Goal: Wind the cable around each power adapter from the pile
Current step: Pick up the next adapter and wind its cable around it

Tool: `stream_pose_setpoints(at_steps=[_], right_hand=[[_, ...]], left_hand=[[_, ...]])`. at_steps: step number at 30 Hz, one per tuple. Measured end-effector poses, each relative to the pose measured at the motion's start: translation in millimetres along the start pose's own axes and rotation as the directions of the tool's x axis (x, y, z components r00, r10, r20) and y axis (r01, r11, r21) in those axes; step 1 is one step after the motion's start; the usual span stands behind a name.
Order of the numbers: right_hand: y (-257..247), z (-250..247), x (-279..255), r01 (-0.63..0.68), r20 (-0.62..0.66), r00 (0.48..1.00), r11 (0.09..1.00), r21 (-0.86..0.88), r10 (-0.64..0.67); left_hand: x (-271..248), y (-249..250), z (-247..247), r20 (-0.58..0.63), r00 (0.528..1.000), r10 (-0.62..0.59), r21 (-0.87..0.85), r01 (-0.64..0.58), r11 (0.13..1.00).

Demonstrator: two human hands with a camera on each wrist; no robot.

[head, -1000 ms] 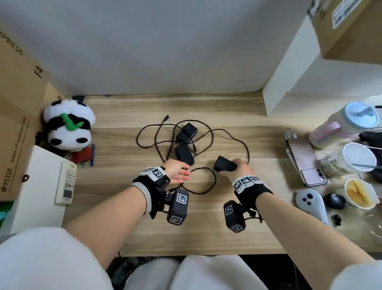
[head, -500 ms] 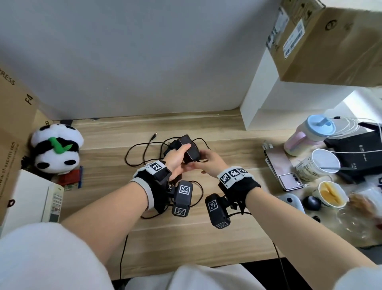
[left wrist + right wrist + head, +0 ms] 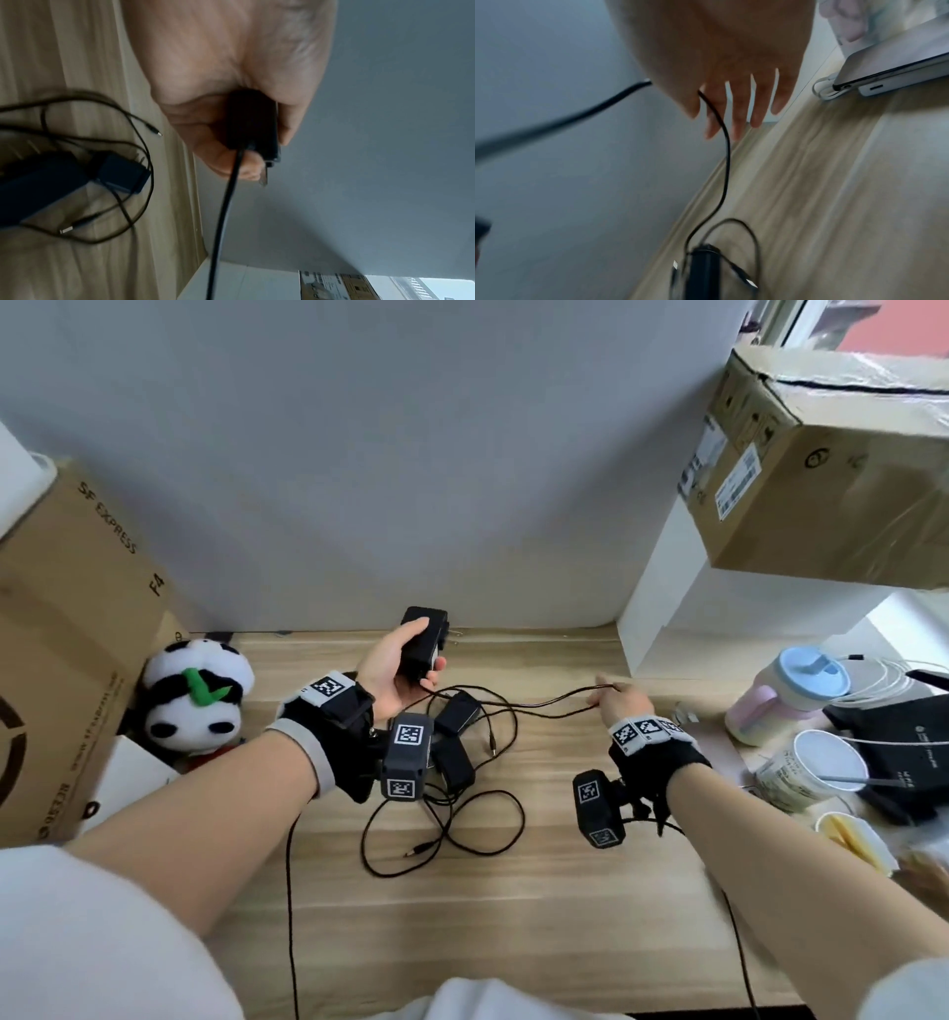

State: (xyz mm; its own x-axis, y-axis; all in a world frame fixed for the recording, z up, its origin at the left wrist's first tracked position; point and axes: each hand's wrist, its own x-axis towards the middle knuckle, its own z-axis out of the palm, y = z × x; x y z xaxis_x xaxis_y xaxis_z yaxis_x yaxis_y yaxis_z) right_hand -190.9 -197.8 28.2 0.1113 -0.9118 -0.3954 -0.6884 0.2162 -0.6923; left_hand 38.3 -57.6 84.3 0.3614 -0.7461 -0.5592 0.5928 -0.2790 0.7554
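The step in hand is the first winding: one adapter [image 3: 422, 643] is lifted clear of the desk [image 3: 565, 891] and its cable [image 3: 534, 702] is drawn out sideways, not yet wrapped. The desk is flat, pale wood-grain laminate. On it, near the left wrist, lie two more adapters [image 3: 456, 712], matte black rectangular blocks, among loose loops of thin black cord ending in small barrel plugs. The left hand [image 3: 395, 672] grips the raised adapter, fingers and thumb curled round its smooth, hard body, prongs facing away from the palm. The right hand [image 3: 619, 701] is well apart to the right; the cable runs between thumb and forefinger, the other fingers [image 3: 758, 109] straight and slightly spread. The next move likely calls for carrying the taut cable back over the adapter body in even turns, keeping light tension on the flexible cord.
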Motion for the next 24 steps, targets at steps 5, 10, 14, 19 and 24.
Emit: stream_pose_setpoints(at_steps=[5, 10, 14, 19, 24], right_hand=[[-37.8, -16.4, 16.2, 0.136, -0.156, 0.984, 0.933, 0.334, -0.087], [-71.4, -14.2, 3.2, 0.474, -0.236, 0.871, 0.865, 0.167, -0.431], [-64.7, 5.9, -6.3, 0.451, 0.219, 0.892, 0.776, -0.441, -0.395], [-54.4, 36.6, -33.3, 0.558, 0.650, 0.704, 0.788, -0.259, -0.285], [-52.8, 60.3, -54.9, 0.455, 0.802, 0.511, 0.889, 0.053, -0.309]], left_hand=[[0.7, -2.9, -20.2, -0.046, 0.999, -0.018, 0.211, 0.027, 0.977], [2.1, -13.4, -23.3, -0.101, 0.995, -0.023, 0.290, 0.052, 0.956], [3.6, -14.0, -19.9, -0.037, 0.999, -0.018, 0.226, 0.026, 0.974], [-0.1, -13.0, -5.5, 0.098, 0.994, -0.043, 0.048, 0.039, 0.998], [0.1, -13.2, 4.5, 0.171, 0.985, -0.016, 0.049, 0.008, 0.999]])
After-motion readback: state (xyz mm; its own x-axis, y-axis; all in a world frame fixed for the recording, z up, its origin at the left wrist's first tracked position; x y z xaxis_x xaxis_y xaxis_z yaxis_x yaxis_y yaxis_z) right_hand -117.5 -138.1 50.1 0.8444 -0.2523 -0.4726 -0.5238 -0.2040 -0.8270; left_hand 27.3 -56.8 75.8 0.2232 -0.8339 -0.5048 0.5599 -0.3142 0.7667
